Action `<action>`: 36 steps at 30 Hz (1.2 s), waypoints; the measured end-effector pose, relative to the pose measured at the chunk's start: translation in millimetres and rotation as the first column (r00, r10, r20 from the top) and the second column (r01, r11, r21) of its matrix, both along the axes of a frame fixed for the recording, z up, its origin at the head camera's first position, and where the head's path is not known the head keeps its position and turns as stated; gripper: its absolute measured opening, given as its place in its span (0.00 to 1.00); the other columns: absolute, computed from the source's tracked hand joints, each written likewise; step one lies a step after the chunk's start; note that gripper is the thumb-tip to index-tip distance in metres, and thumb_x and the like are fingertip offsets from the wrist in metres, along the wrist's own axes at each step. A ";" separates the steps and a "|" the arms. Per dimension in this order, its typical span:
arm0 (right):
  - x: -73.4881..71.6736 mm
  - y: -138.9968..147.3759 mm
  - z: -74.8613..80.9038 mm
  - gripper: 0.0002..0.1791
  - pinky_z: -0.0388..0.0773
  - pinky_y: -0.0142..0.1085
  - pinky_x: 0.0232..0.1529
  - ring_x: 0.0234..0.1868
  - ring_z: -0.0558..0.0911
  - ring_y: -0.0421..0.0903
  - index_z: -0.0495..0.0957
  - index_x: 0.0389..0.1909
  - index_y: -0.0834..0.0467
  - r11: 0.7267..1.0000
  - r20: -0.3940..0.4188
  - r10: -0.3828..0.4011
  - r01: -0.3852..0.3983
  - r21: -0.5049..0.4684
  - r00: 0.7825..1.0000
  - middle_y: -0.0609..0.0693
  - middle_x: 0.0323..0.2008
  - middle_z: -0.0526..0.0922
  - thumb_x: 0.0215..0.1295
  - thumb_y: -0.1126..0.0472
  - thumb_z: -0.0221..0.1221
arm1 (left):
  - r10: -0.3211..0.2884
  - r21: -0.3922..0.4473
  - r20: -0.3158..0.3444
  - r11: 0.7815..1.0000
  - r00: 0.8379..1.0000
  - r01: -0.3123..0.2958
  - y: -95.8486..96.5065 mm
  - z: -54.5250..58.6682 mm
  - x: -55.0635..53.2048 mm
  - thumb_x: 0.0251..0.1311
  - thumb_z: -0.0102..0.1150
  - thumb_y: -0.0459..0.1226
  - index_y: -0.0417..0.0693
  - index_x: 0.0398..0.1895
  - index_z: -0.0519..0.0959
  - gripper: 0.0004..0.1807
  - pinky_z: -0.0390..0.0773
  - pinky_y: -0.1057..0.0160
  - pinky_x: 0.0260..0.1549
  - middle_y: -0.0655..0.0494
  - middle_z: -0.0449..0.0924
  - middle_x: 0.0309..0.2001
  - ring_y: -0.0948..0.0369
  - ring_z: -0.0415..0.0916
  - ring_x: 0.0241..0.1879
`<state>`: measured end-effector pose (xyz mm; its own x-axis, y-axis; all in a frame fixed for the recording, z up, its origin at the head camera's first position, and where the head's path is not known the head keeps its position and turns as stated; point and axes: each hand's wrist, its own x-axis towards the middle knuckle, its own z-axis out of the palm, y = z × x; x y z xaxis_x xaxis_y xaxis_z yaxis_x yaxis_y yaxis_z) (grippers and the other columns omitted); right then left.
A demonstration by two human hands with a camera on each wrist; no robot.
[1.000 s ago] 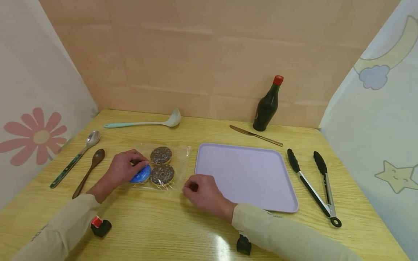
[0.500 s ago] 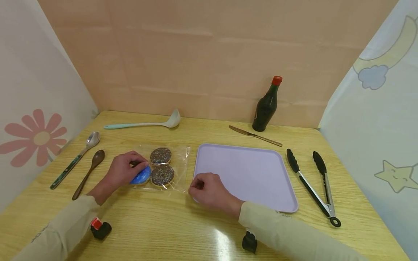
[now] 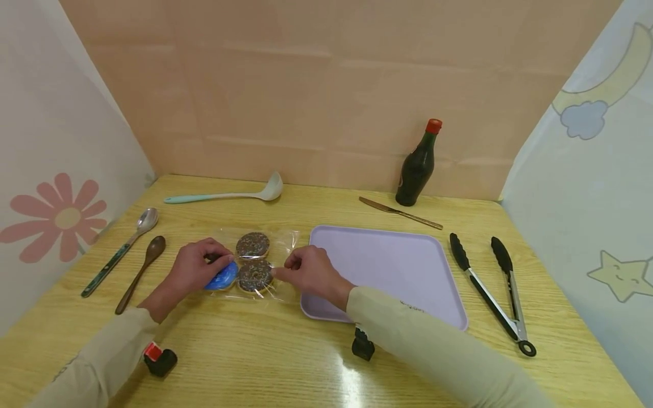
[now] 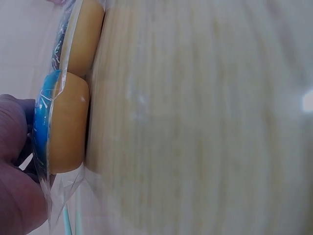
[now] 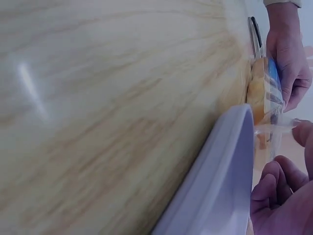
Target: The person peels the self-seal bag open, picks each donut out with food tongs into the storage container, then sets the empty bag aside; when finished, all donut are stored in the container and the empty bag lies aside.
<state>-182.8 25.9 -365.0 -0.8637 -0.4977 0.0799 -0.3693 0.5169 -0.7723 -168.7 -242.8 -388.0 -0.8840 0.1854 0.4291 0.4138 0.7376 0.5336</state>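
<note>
A clear plastic bag (image 3: 283,245) lies on the table with a blue-iced doughnut (image 3: 223,277) and two chocolate doughnuts, one nearer (image 3: 255,276) and one farther (image 3: 253,246). At the bag's left end my left hand (image 3: 198,265) grips the blue doughnut through the film, thumb on its top. My right hand (image 3: 311,271) hovers over the left edge of the lilac tray (image 3: 393,272), its thumb reaching to the near chocolate doughnut. In the right wrist view, film stretches toward that thumb, which stands apart from the bent fingers (image 5: 274,181).
Left of the bag lie a metal spoon (image 3: 119,253) and a wooden spoon (image 3: 141,272). A ladle (image 3: 229,195) lies behind. A dark bottle (image 3: 415,170) and a knife (image 3: 400,213) are behind the tray; tongs (image 3: 492,297) lie to its right.
My right hand first drew slightly right, then came left and forward to the bag's right part, its thumb now reaching toward the chocolate doughnut. My left hand stays in place.
</note>
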 end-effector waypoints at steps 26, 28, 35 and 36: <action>-1.5 22.7 -9.8 0.08 0.71 0.31 0.26 0.21 0.73 0.37 0.82 0.20 0.58 0.998 -0.031 -0.044 0.043 -0.047 0.999 0.41 0.19 0.78 0.55 0.65 0.58 | 0.010 0.009 0.010 1.000 1.000 -0.010 2.2 0.4 2.2 0.58 0.63 0.30 0.42 0.28 0.84 0.04 0.74 0.61 0.29 0.57 0.78 0.31 0.59 0.75 0.29; -2.0 25.4 -10.4 0.08 0.70 0.31 0.26 0.21 0.72 0.37 0.81 0.19 0.57 0.998 -0.029 -0.056 0.055 -0.043 0.998 0.41 0.18 0.77 0.55 0.65 0.58 | 0.011 0.007 0.019 1.000 1.000 -0.011 2.5 0.8 2.5 0.59 0.62 0.30 0.41 0.28 0.84 0.04 0.74 0.60 0.29 0.56 0.78 0.31 0.59 0.75 0.30; -2.7 33.9 -11.7 0.07 0.69 0.32 0.27 0.24 0.72 0.39 0.81 0.20 0.56 0.995 0.003 -0.096 0.096 -0.009 0.995 0.42 0.18 0.77 0.53 0.64 0.58 | 0.012 0.014 0.045 1.000 0.999 -0.013 2.0 0.7 2.5 0.61 0.61 0.31 0.42 0.28 0.83 0.05 0.74 0.57 0.31 0.57 0.76 0.31 0.58 0.75 0.31; -2.4 35.0 -11.3 0.07 0.69 0.32 0.27 0.24 0.72 0.39 0.81 0.20 0.56 0.995 0.010 -0.098 0.098 -0.005 0.995 0.42 0.18 0.77 0.53 0.64 0.58 | 0.010 0.014 0.042 1.000 0.999 -0.011 1.9 0.4 2.3 0.61 0.61 0.31 0.42 0.28 0.83 0.05 0.74 0.57 0.31 0.57 0.76 0.31 0.58 0.76 0.31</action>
<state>-185.2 60.9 -376.3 -0.9091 -0.4099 0.0739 -0.3095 0.5461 -0.7784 -166.4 -240.9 -387.6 -0.9033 0.1703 0.3937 0.3829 0.7338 0.5611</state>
